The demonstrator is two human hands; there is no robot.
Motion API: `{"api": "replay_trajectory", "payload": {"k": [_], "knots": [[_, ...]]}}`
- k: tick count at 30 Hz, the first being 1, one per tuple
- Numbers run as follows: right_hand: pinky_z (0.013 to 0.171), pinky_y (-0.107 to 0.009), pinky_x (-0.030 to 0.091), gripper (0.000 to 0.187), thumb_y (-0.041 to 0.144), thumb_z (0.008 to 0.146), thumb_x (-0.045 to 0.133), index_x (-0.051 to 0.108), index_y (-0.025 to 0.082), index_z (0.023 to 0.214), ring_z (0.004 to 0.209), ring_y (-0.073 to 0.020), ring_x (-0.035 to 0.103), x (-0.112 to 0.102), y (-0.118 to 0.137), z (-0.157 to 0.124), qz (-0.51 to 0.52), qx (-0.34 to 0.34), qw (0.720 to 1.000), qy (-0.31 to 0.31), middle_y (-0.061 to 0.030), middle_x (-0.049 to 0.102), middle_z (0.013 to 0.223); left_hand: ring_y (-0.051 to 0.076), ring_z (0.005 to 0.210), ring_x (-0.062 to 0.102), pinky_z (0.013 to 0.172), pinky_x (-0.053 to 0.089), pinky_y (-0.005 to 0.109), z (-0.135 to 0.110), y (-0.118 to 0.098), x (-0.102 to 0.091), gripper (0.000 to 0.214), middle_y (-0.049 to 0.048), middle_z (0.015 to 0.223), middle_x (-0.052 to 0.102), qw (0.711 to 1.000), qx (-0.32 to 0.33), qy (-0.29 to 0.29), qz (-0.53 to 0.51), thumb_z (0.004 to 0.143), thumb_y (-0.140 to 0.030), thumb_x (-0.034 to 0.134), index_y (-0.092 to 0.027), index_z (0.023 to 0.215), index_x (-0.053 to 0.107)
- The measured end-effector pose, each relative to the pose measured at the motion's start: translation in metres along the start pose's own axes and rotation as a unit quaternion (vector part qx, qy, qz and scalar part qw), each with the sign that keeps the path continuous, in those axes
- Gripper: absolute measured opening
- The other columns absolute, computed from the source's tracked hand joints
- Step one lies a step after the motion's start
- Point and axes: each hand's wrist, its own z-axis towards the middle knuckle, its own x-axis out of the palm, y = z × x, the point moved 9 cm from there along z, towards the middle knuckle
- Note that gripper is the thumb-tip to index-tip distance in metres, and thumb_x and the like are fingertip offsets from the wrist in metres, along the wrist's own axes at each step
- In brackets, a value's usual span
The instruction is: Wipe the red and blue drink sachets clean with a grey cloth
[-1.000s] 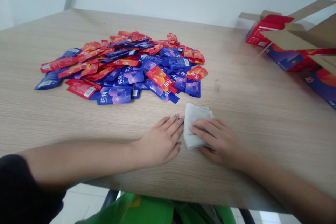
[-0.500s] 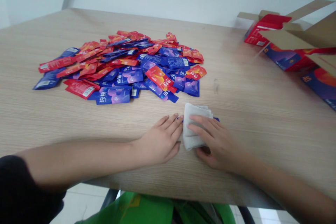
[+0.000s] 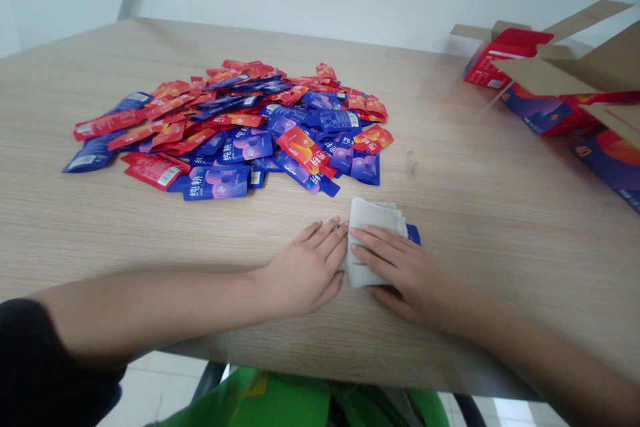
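Observation:
A folded white cloth [image 3: 371, 219] lies on the wooden table [image 3: 500, 227] near its front edge. My right hand [image 3: 400, 270] rests flat on top of the cloth, fingers stretched out and pointing left. A blue packet [image 3: 413, 234] peeks out from under the cloth at its right side. My left hand [image 3: 307, 270] lies flat on the table just left of the cloth, fingers extended, fingertips at the cloth's edge. It holds nothing.
A big pile of red and blue sachets [image 3: 240, 127] covers the table's middle left. Opened cardboard boxes, red [image 3: 493, 57] and blue [image 3: 550, 110], stand at the far right. A green thing [image 3: 280, 400] shows below the table's front edge.
My right hand has slid left across the cloth, pushing it slightly left. A blue packet's corner now shows at the cloth's right side. The left hand has stayed in place.

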Motion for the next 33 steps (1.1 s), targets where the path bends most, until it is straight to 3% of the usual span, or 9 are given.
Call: {"api": "replay_trajectory", "payload": {"k": [4,13,18,23,26,30,33], "knots": [[0.11,-0.05,0.041,0.053,0.014,0.083,0.055,0.053,0.008,0.135,0.138,-0.0293,0.039,0.005,0.0,-0.002,0.005,-0.015,0.999,0.032,-0.0173,0.046,0.147,0.036,0.139,0.038,0.114,0.034,0.048,0.0,0.0,0.001,0.054,0.0222,0.149,0.042,1.0,0.002,0.005,0.003,0.093,-0.032,0.045,-0.001,0.137,0.047],[0.094,-0.049,0.048,0.045,0.009,0.083,0.046,0.063,0.022,0.123,0.114,-0.0253,0.059,-0.017,-0.016,-0.009,-0.018,0.039,0.999,0.002,-0.0049,0.062,0.132,0.036,0.14,0.036,0.114,0.033,0.049,0.0,0.001,0.001,0.055,0.0222,0.151,0.039,1.0,-0.004,0.018,0.0,0.093,-0.032,0.045,-0.002,0.138,0.046],[0.086,-0.046,0.052,0.037,0.007,0.079,0.049,0.068,0.02,0.108,0.103,-0.0255,0.062,-0.02,-0.016,-0.009,-0.023,0.035,0.999,-0.029,-0.0052,0.067,0.122,0.035,0.14,0.036,0.114,0.033,0.049,0.0,0.001,0.001,0.054,0.0212,0.151,0.038,1.0,-0.005,0.02,-0.002,0.093,-0.033,0.044,-0.003,0.138,0.047],[0.081,-0.038,0.056,0.036,0.002,0.081,0.046,0.068,0.019,0.103,0.092,-0.0207,0.066,-0.039,-0.008,-0.015,-0.058,0.011,0.99,-0.13,-0.0071,0.071,0.108,0.036,0.14,0.036,0.114,0.033,0.05,0.001,0.001,0.001,0.054,0.0222,0.152,0.037,1.0,-0.005,0.024,-0.001,0.093,-0.032,0.044,-0.002,0.137,0.047],[0.076,-0.034,0.057,0.04,-0.001,0.082,0.043,0.067,0.02,0.108,0.095,-0.0204,0.066,-0.046,-0.003,-0.017,-0.066,0.003,0.982,-0.174,-0.0094,0.07,0.111,0.036,0.141,0.036,0.114,0.033,0.05,0.0,0.001,0.001,0.054,0.0224,0.152,0.037,1.0,-0.003,0.021,0.0,0.093,-0.032,0.045,-0.002,0.138,0.046],[0.084,-0.037,0.056,0.043,-0.002,0.082,0.043,0.065,0.015,0.114,0.107,-0.024,0.063,-0.045,-0.002,-0.017,-0.047,-0.003,0.983,-0.179,-0.0159,0.063,0.126,0.036,0.141,0.035,0.114,0.032,0.049,0.0,0.001,0.001,0.054,0.0222,0.152,0.037,1.0,-0.005,0.023,-0.002,0.093,-0.032,0.045,-0.002,0.137,0.046],[0.083,-0.04,0.055,0.042,0.003,0.081,0.049,0.064,0.018,0.117,0.102,-0.0242,0.062,-0.041,-0.003,-0.017,-0.053,-0.004,0.985,-0.162,-0.0112,0.064,0.128,0.035,0.141,0.036,0.115,0.032,0.049,0.0,0.001,0.001,0.054,0.0218,0.152,0.037,1.0,-0.007,0.026,-0.006,0.092,-0.032,0.046,-0.002,0.138,0.046]]}}
